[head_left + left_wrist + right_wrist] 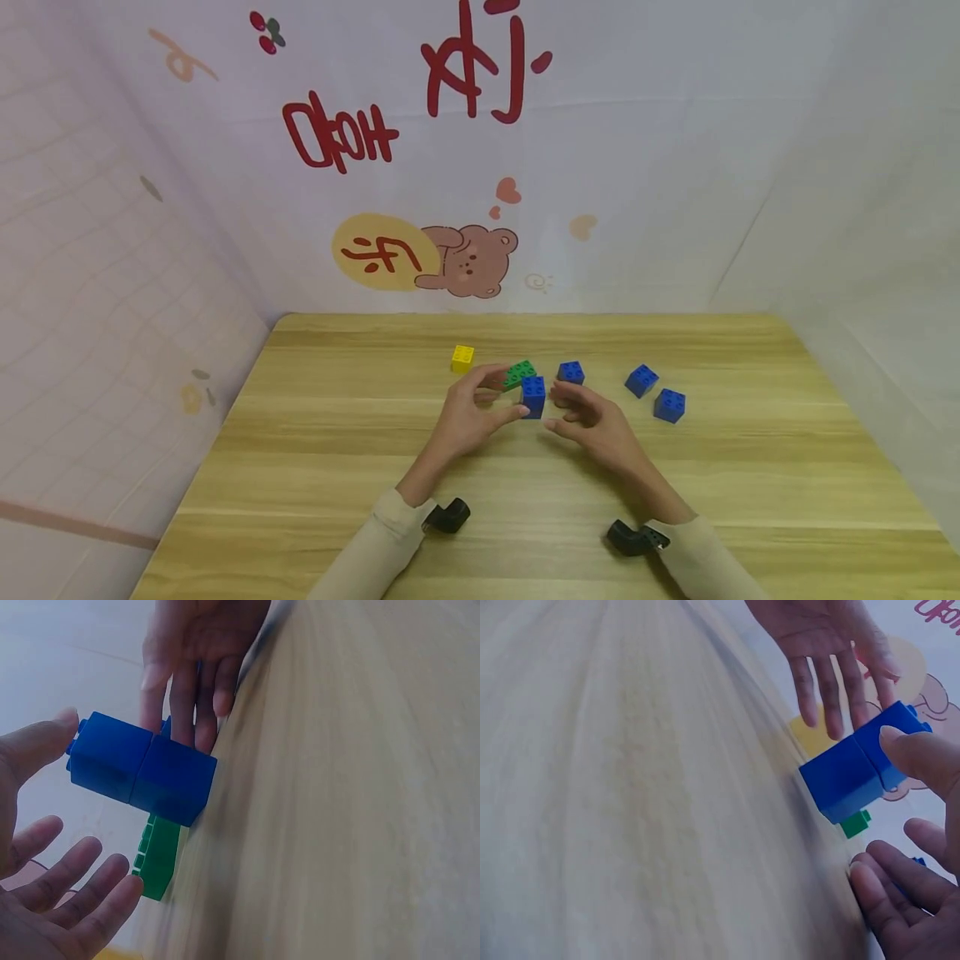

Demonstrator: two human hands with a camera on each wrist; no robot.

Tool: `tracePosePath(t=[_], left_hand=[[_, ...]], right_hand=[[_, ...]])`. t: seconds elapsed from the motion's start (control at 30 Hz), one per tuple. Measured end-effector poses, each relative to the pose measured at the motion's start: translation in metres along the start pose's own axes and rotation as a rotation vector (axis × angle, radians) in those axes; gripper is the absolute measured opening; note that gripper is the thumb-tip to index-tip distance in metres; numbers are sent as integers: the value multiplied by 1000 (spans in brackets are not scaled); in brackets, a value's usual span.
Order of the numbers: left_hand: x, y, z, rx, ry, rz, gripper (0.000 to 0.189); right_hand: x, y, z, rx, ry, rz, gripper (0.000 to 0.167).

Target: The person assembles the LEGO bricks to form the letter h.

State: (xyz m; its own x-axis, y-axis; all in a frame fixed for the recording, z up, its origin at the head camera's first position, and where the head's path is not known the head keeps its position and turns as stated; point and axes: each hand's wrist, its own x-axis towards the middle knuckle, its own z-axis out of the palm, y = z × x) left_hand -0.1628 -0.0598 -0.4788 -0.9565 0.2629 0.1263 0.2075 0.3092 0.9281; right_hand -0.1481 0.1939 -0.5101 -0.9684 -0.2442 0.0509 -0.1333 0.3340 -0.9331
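Observation:
Two blue toy bricks joined into an upright stack [533, 400] are between the hands, studs up. The left hand [467, 418] is at the stack's left, its thumb close to the upper brick and its other fingers spread; whether the thumb touches cannot be told. On the right, the right hand [603, 429] has loosely bent fingers, and a narrow gap shows between it and the stack in the head view. A longer green brick [520, 374] lies just behind the stack, partly covered by it. Another blue brick [571, 372] sits beyond the right fingertips.
A yellow brick [462, 359] is at the back, left of the green one. Farther right lie two more blue bricks [642, 381]. The wooden table [525, 517] meets a printed white cloth wall [637, 183] at its far edge.

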Motion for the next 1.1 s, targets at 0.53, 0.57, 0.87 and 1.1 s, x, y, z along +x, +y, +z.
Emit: tracePosePath(t=[0.53, 0.57, 0.87, 1.1], left_hand=[[-2, -3, -16, 18, 46, -37, 65], [-2, -4, -17, 21, 48, -36, 65], [-1, -5, -27, 45, 73, -14, 61], [0, -10, -36, 109, 96, -29, 63]], right_hand=[[-15, -9, -26, -117, 15, -16, 65], [-16, -9, -28, -123, 16, -15, 64], [-22, -14, -41, -171, 43, -22, 66], [-27, -17, -48, -209, 82, -46, 64]])
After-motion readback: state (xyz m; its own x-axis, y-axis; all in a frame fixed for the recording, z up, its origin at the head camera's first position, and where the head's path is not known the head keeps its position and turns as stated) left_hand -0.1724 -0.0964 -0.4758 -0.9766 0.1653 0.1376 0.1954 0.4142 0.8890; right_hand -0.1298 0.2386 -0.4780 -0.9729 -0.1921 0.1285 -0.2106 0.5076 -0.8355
